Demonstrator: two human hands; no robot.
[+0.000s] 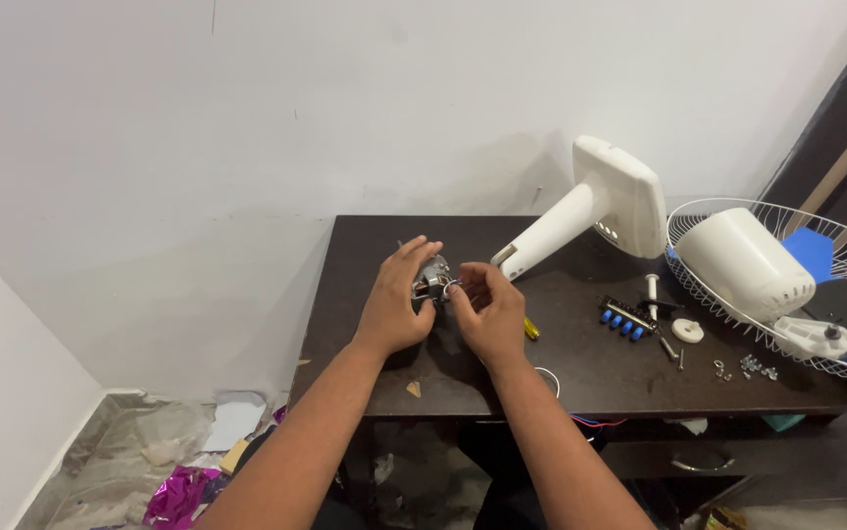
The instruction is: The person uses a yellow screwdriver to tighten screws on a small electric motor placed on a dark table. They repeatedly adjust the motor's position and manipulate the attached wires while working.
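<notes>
Both our hands close on the small fan motor (432, 279) at mid-desk, left hand (396, 302) cupping it, right hand (487, 312) pinching at its front, with housing (745, 263), switch strip (626, 319) and screws (749, 366) already stripped off alongside.

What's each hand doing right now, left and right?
Left hand: closed around the small metal motor, holding it above the dark table.
Right hand: fingers pinched at the motor's side; what they grip cannot be told.

head view | looks down, forward | near dark table (581, 373)
</notes>
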